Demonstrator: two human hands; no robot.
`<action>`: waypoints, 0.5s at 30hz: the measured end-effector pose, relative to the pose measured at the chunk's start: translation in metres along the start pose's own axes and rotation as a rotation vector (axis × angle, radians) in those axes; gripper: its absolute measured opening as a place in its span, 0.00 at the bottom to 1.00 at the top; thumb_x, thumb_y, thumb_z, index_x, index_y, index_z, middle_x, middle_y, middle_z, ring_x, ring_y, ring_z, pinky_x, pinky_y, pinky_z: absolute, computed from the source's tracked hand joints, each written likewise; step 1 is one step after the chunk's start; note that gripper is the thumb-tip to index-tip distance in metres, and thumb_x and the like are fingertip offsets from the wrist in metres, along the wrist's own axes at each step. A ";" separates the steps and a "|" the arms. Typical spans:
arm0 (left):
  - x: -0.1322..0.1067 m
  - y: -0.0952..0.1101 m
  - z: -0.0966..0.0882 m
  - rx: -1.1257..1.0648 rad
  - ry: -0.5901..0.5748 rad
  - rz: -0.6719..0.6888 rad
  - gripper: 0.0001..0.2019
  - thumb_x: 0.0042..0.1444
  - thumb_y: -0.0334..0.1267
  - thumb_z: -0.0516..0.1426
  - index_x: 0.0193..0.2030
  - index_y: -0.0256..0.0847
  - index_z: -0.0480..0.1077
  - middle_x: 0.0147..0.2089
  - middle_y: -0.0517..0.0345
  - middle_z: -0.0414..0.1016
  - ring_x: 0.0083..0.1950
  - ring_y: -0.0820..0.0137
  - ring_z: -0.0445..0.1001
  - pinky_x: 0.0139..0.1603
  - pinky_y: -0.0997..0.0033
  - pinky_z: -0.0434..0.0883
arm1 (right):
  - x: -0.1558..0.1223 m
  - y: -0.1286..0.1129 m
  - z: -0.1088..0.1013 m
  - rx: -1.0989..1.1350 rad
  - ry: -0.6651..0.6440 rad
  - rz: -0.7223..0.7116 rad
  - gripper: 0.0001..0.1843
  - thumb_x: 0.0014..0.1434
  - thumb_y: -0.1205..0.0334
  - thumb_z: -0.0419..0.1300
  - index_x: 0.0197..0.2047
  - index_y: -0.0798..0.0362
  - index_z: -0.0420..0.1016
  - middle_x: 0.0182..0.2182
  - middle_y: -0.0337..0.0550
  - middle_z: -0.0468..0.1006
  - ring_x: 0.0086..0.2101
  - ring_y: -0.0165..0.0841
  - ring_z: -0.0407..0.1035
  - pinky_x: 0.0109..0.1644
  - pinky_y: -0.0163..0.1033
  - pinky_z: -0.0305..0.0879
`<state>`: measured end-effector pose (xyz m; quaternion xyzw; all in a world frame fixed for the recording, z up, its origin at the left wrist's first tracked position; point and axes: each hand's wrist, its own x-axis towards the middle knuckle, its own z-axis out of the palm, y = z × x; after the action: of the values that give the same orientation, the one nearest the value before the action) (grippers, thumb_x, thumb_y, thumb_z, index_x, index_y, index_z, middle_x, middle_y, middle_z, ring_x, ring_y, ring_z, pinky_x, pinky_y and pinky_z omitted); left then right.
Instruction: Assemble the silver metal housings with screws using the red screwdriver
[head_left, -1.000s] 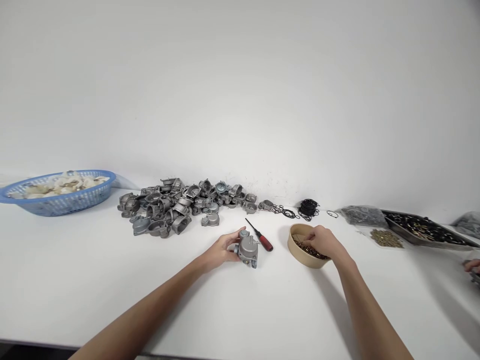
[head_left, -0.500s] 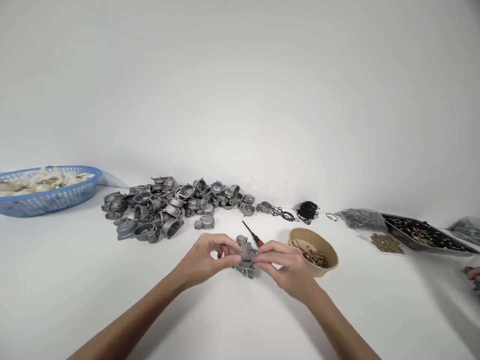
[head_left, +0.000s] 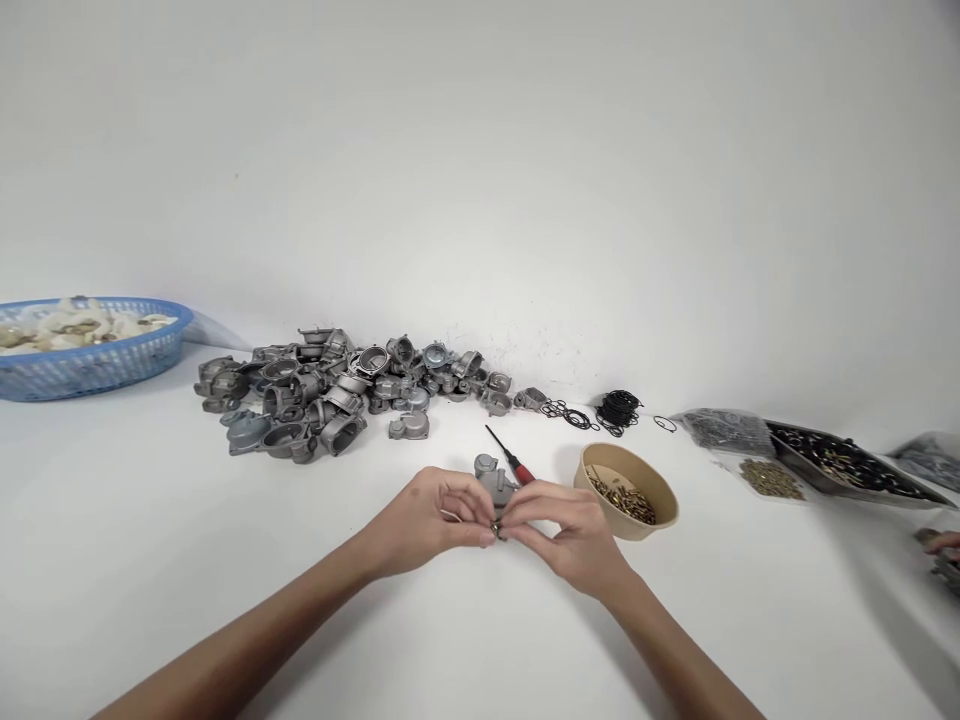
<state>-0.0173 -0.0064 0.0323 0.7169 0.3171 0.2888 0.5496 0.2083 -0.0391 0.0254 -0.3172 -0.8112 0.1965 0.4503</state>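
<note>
Drawn closer together at lower centre, the left hand (head_left: 424, 518) and the right hand (head_left: 570, 532) have fingers nearly pinched at a small brass-coloured metal part (head_left: 496, 528); which holds it cannot be told. A domed grey metal casting (head_left: 491, 483) behind is part-hidden; the red-handled black screwdriver (head_left: 521, 471) and round tan bowl (head_left: 645, 470) rightward presumably sit close for reach.

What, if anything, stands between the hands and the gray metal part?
Nothing visible. The left hand and right hand are at the near side of the gray metal part, partly hiding it; whether they touch it is unclear. The red-handled screwdriver lies beyond the right hand, not between.
</note>
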 end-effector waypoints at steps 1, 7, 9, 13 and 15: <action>0.001 0.001 -0.003 0.035 0.016 0.017 0.09 0.52 0.38 0.67 0.39 0.39 0.80 0.34 0.56 0.80 0.37 0.67 0.77 0.43 0.67 0.74 | 0.001 0.003 -0.003 0.023 0.043 0.013 0.07 0.59 0.66 0.67 0.37 0.45 0.85 0.34 0.41 0.84 0.35 0.35 0.78 0.42 0.42 0.75; 0.004 -0.003 -0.023 0.126 0.111 0.098 0.09 0.57 0.39 0.62 0.42 0.41 0.82 0.44 0.52 0.80 0.42 0.66 0.79 0.44 0.68 0.76 | 0.005 0.033 -0.012 0.065 0.320 0.293 0.02 0.55 0.61 0.70 0.33 0.48 0.84 0.33 0.44 0.85 0.34 0.39 0.79 0.38 0.43 0.76; 0.005 -0.005 -0.025 0.134 0.109 0.100 0.07 0.57 0.38 0.62 0.40 0.41 0.81 0.42 0.53 0.81 0.41 0.66 0.80 0.44 0.69 0.76 | 0.004 0.041 -0.010 0.057 0.302 0.387 0.04 0.55 0.59 0.69 0.34 0.49 0.84 0.34 0.45 0.85 0.34 0.40 0.79 0.37 0.43 0.76; 0.005 -0.007 -0.024 0.147 0.079 0.119 0.05 0.55 0.37 0.64 0.36 0.38 0.80 0.37 0.54 0.82 0.39 0.65 0.81 0.46 0.68 0.78 | 0.005 0.047 -0.002 0.077 0.220 0.397 0.07 0.55 0.59 0.68 0.38 0.50 0.83 0.36 0.46 0.85 0.38 0.41 0.80 0.43 0.44 0.77; 0.005 -0.008 -0.023 0.187 0.084 0.138 0.05 0.54 0.37 0.65 0.36 0.38 0.80 0.36 0.55 0.83 0.38 0.66 0.81 0.46 0.68 0.78 | 0.006 0.046 0.001 0.092 0.216 0.386 0.09 0.55 0.60 0.68 0.40 0.50 0.82 0.37 0.46 0.85 0.38 0.40 0.80 0.45 0.44 0.77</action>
<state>-0.0325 0.0131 0.0300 0.7724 0.3153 0.3250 0.4454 0.2207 -0.0013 0.0008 -0.4649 -0.6728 0.2806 0.5025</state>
